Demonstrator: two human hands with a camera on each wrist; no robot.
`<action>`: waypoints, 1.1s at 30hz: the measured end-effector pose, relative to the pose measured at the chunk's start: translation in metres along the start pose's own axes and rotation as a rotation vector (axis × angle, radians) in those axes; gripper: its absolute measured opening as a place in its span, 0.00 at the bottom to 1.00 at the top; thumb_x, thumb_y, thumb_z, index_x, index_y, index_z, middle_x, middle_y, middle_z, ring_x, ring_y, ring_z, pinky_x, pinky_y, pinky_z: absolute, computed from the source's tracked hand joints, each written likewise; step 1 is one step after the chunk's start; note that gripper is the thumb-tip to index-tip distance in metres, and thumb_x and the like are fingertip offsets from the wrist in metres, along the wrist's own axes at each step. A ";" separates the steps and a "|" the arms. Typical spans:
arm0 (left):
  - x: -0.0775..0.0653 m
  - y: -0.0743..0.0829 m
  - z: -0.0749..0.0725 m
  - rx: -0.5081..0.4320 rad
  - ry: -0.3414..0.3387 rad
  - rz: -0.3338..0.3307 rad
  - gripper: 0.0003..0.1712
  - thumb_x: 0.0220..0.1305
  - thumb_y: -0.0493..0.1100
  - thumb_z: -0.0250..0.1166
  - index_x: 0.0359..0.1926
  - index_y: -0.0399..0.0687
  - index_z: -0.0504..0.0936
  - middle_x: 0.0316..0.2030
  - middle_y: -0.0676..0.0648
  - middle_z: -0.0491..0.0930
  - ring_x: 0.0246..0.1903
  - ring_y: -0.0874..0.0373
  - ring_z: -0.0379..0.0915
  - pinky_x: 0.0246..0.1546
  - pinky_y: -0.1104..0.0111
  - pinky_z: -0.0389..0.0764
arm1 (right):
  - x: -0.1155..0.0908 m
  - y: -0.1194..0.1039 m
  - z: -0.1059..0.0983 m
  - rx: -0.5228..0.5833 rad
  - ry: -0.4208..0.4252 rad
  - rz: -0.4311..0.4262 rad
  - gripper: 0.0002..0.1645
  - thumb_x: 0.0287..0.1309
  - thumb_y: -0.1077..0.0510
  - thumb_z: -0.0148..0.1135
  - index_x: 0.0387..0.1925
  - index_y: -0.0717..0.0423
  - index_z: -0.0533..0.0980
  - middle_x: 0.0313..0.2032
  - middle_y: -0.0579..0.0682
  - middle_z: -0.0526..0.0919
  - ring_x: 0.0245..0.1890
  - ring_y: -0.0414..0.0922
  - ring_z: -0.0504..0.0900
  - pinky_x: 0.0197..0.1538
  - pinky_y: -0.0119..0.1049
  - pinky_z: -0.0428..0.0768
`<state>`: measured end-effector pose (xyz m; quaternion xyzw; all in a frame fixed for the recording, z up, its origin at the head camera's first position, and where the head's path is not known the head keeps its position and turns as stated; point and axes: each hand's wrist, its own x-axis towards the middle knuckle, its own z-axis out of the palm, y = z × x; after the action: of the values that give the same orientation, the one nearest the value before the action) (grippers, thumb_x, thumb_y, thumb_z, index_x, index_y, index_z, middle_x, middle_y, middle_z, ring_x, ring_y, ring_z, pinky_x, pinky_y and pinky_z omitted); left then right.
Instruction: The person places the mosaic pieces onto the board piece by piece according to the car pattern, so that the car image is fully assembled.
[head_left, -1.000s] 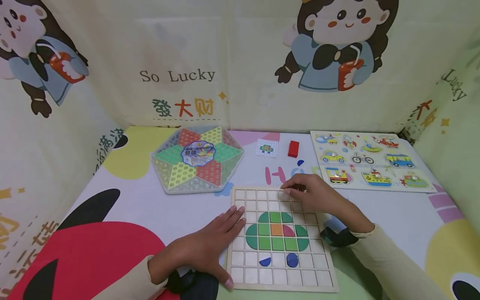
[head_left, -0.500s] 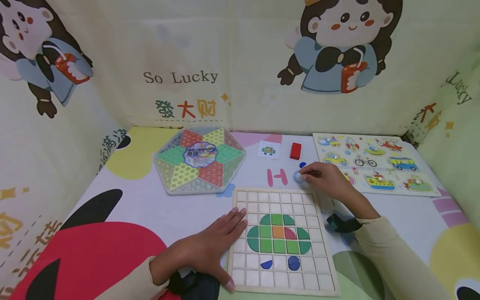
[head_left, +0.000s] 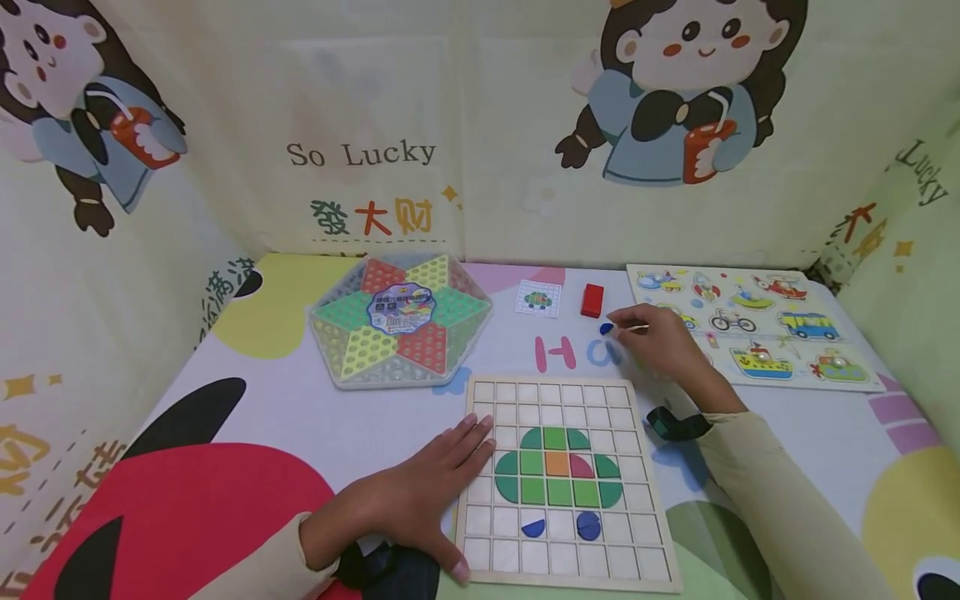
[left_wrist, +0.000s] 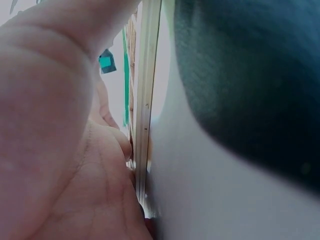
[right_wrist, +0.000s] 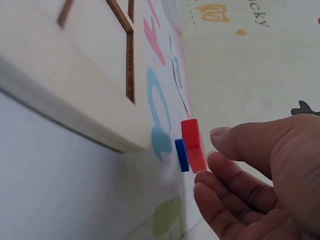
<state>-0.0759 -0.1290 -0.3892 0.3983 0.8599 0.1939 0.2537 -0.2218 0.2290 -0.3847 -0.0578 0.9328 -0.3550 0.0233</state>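
My left hand (head_left: 420, 479) rests at the left side of a wooden grid board (head_left: 497, 567), fingers spread over its edge and thumb by its lower left corner. On the board green, orange and pink tiles (head_left: 557, 463) form a rounded shape. Below them lie a blue half-round piece (head_left: 533, 528) and a blue round shape (head_left: 588, 526). My right hand (head_left: 667, 350) reaches past the board, its fingertips right at another small blue piece (head_left: 606, 329). In the right wrist view thumb and fingers stand apart, with that blue piece (right_wrist: 182, 155) in front of them.
A red block (head_left: 592, 301) stands behind the blue piece, beside a pattern card (head_left: 537, 298). A hexagonal Chinese checkers set (head_left: 401, 321) lies at the back left, a vehicle puzzle board (head_left: 757, 329) at the back right. Printed curtains hang behind and at both sides.
My right hand has moved from the board's top edge away and rightward to the loose blue piece. The left hand stays at the board's edge.
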 end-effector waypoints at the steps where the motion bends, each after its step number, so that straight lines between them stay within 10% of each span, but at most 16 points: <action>1: 0.000 0.000 0.000 0.002 0.000 0.001 0.75 0.39 0.76 0.69 0.78 0.50 0.39 0.76 0.51 0.27 0.73 0.52 0.19 0.69 0.47 0.40 | 0.002 0.000 0.000 0.000 -0.001 -0.006 0.17 0.66 0.64 0.59 0.55 0.61 0.78 0.53 0.60 0.79 0.52 0.57 0.77 0.55 0.52 0.76; 33: 0.002 -0.002 -0.002 0.029 -0.010 -0.011 0.75 0.40 0.76 0.70 0.78 0.51 0.38 0.76 0.52 0.26 0.73 0.53 0.17 0.70 0.48 0.41 | 0.028 -0.012 0.004 -0.121 -0.166 0.152 0.14 0.61 0.60 0.65 0.47 0.62 0.81 0.47 0.61 0.80 0.49 0.56 0.72 0.50 0.49 0.75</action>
<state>-0.0787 -0.1287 -0.3893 0.3982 0.8634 0.1779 0.2535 -0.2484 0.2144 -0.3796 -0.0174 0.9491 -0.2893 0.1236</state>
